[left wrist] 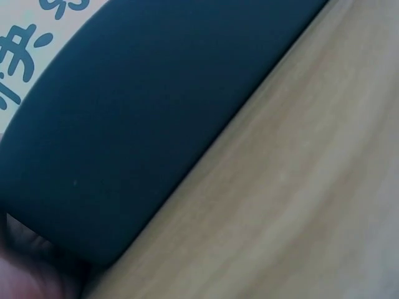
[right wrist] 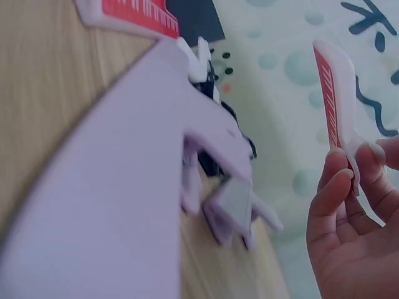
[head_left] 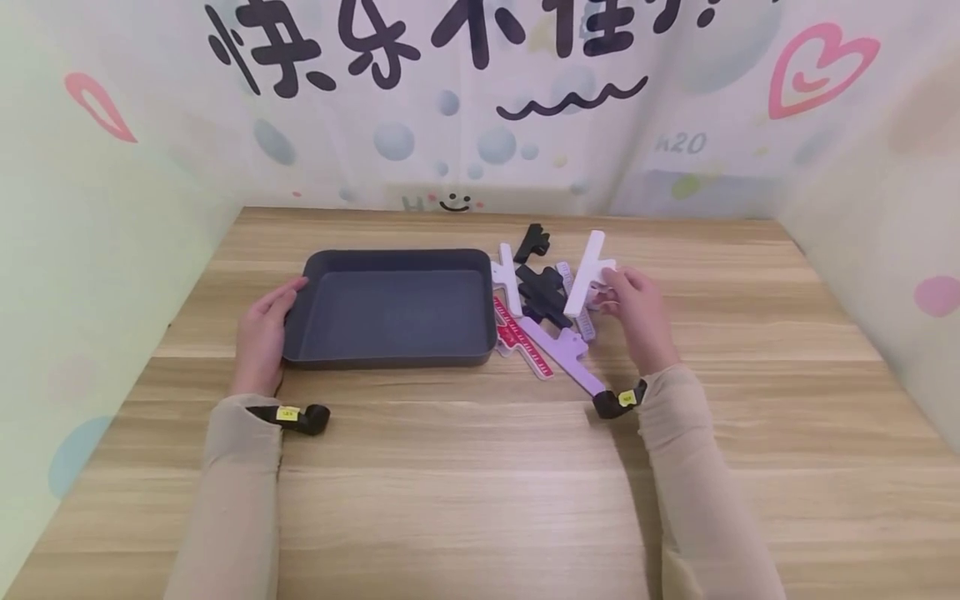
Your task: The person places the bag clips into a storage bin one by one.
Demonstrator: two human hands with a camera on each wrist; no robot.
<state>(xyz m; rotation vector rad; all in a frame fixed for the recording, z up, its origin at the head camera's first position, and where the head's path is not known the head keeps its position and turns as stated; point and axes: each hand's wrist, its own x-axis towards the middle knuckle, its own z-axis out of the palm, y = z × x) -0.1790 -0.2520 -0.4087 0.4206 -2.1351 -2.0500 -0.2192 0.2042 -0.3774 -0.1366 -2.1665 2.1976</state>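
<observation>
My right hand (head_left: 637, 312) pinches a white bag clip (head_left: 585, 275) by its handle, thumb against fingertips, over the right side of a clip pile. In the right wrist view the held clip (right wrist: 341, 93) stands upright and shows a red, ruler-marked face. My left hand (head_left: 259, 333) holds the left rim of a dark grey rectangular tray (head_left: 390, 362), which has nothing in it. Nearest the right wrist lies a lilac clip (head_left: 561, 354). A red-and-white clip (head_left: 528, 346) sits beside the tray's right side, with another white clip (head_left: 510, 283) behind it.
Black clips lie in the pile, one in the middle (head_left: 546, 297) and one at the back (head_left: 533, 242). A pale lilac clip (head_left: 584, 323) is partly hidden under the held one. The wooden table (head_left: 465, 483) meets a printed wall cloth (head_left: 360, 167) behind.
</observation>
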